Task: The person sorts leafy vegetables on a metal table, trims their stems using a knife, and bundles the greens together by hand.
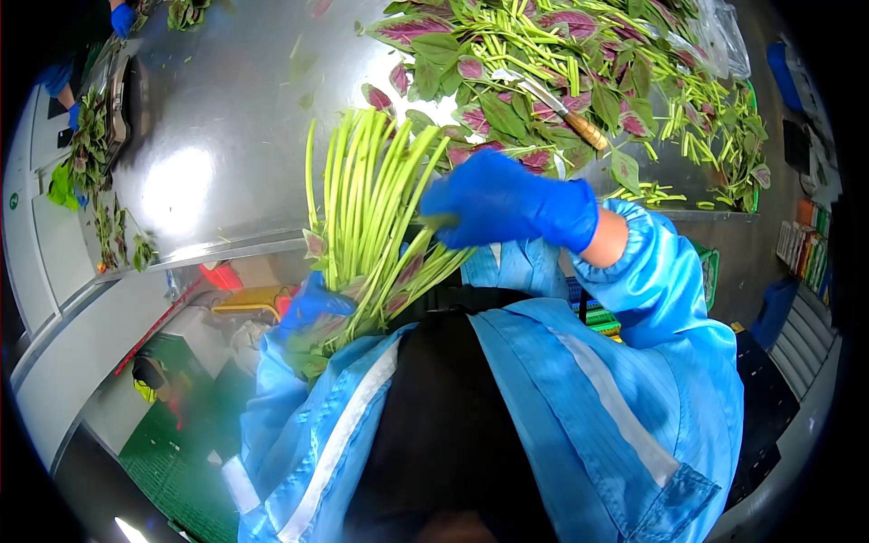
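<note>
My left hand, in a blue glove, is closed round the leafy lower part of a bunch of amaranth. The bunch's long pale-green stems fan upward over the near edge of the table. Just right of those stems is my right hand, also gloved in blue, its fingers curled together and slightly blurred. A small greenish bit shows at its fingertips, too smeared to name. Beyond it, a wooden-handled knife lies on a heap of cut amaranth stems and red-green leaves.
The metal table spans the view ahead. A clear plastic bag lies at the far right. At the left, other people's blue-gloved hands are near more amaranth and a dark tray. Crates stand below the table.
</note>
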Motion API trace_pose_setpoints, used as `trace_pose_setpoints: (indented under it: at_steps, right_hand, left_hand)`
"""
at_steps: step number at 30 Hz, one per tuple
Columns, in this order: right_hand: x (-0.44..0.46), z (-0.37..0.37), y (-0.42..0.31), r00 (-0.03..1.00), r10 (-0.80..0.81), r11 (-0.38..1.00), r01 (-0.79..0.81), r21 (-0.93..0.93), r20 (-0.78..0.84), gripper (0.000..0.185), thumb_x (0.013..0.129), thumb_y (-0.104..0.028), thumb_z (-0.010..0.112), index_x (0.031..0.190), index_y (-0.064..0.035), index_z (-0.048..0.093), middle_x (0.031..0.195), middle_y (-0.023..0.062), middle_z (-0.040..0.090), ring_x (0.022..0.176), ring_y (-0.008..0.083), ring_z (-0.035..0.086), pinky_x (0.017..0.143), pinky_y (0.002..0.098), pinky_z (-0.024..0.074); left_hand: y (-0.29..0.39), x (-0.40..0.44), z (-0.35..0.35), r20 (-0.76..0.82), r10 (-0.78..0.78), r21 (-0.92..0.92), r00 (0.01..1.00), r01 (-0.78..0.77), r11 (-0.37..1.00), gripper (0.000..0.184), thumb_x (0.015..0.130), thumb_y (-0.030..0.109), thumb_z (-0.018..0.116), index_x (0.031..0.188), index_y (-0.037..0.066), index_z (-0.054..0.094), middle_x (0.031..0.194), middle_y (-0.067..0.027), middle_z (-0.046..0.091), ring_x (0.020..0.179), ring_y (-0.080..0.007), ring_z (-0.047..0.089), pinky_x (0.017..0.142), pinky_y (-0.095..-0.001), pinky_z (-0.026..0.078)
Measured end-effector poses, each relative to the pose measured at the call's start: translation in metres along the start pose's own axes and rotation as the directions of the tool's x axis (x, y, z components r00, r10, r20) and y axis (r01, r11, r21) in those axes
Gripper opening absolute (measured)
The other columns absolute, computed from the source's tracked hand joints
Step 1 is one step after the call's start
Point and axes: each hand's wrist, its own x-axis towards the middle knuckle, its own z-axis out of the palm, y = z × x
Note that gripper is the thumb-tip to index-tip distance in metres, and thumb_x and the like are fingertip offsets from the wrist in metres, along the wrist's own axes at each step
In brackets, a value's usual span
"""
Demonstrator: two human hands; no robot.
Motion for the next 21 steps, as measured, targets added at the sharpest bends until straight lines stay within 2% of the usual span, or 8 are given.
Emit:
trace_pose_setpoints:
  at_steps: [4,7,9,11,15,18,19,21]
  right_hand:
    - [-0.017,-0.037,0.026,0.955,0.266,0.953,-0.239,0.187,-0.132,0.022,0.075,-0.022,0.070,0.094,-0.0115,0.068,0.077,0.0096,0.066,0.068,0.0239,0.064,0.064,0.0340,0.0498]
    - [-0.032,-0.057,0.084,0.667,0.552,0.825,-0.353,0.441,-0.500,0.042,0.080,-0.032,0.070,0.115,-0.0115,0.063,0.098,0.0109,0.068,0.093,0.0246,0.067,0.082,0.0369,0.0511]
    - [-0.042,-0.064,0.078,0.620,0.373,0.903,-0.413,0.117,-0.691,0.053,0.081,-0.032,0.070,0.129,-0.0133,0.054,0.119,0.0120,0.061,0.111,0.0243,0.059,0.094,0.0353,0.0460]
    - [-0.035,-0.049,0.076,0.689,0.090,0.989,-0.146,-0.016,-0.719,0.066,0.082,-0.033,0.070,0.138,-0.0127,0.043,0.137,0.0121,0.047,0.129,0.0254,0.044,0.105,0.0356,0.0360]
    - [-0.003,0.017,0.090,0.872,0.399,0.484,0.063,0.873,-0.284,0.065,0.092,-0.035,0.056,0.145,-0.0074,0.030,0.142,0.0094,0.041,0.129,0.0208,0.039,0.108,0.0344,0.0313]
    - [-0.011,0.041,0.059,0.900,0.411,0.320,0.003,0.947,-0.142,0.056,0.097,-0.028,0.050,0.144,-0.0056,0.030,0.135,0.0058,0.047,0.116,0.0166,0.048,0.101,0.0306,0.0395]
    - [-0.015,0.051,0.074,0.906,0.375,0.444,0.009,0.896,-0.194,0.055,0.097,-0.027,0.050,0.143,-0.0055,0.031,0.135,0.0064,0.047,0.117,0.0170,0.048,0.101,0.0305,0.0389]
    - [-0.015,0.018,0.052,0.937,0.313,0.202,0.093,0.975,-0.154,0.050,0.094,-0.020,0.054,0.139,-0.0041,0.038,0.130,0.0091,0.052,0.113,0.0188,0.052,0.100,0.0321,0.0404]
  left_hand:
    - [-0.002,-0.001,0.001,0.015,-0.021,0.001,1.000,0.021,1.000,0.081,0.067,-0.010,0.074,0.139,-0.002,0.038,0.135,-0.0149,0.050,0.119,-0.0212,0.051,0.100,-0.0308,0.041]
    - [0.000,-0.001,0.002,0.021,-0.038,0.009,0.999,0.038,0.999,0.081,0.067,-0.011,0.074,0.139,-0.002,0.038,0.134,-0.0149,0.050,0.119,-0.0210,0.052,0.099,-0.0305,0.041]
    - [0.001,-0.003,0.003,0.025,-0.044,0.019,0.999,0.043,0.999,0.081,0.067,-0.011,0.074,0.139,-0.002,0.038,0.134,-0.0149,0.050,0.118,-0.0209,0.052,0.099,-0.0304,0.041]
    - [0.003,-0.003,0.004,0.028,-0.048,0.018,0.998,0.047,0.999,0.081,0.067,-0.011,0.074,0.139,-0.002,0.038,0.134,-0.0149,0.050,0.118,-0.0208,0.052,0.099,-0.0302,0.041]
    - [-0.001,-0.005,0.004,0.050,-0.005,-0.103,0.999,0.010,0.995,0.081,0.067,-0.011,0.074,0.139,-0.002,0.038,0.134,-0.0149,0.050,0.118,-0.0206,0.052,0.099,-0.0299,0.042]
    - [0.024,0.000,0.013,-0.037,-0.099,0.458,0.994,0.105,0.883,0.068,0.068,-0.009,0.074,0.131,-0.004,0.049,0.125,-0.0130,0.058,0.111,-0.0172,0.057,0.096,-0.0277,0.043]
    - [0.026,-0.001,0.014,-0.028,-0.107,0.448,0.994,0.108,0.887,0.066,0.069,-0.008,0.074,0.130,-0.004,0.050,0.125,-0.0127,0.058,0.111,-0.0175,0.057,0.096,-0.0276,0.043]
    - [0.022,-0.004,0.012,-0.018,-0.115,0.384,0.993,0.113,0.916,0.066,0.071,-0.007,0.073,0.131,-0.003,0.048,0.127,-0.0126,0.057,0.112,-0.0186,0.056,0.097,-0.0280,0.042]
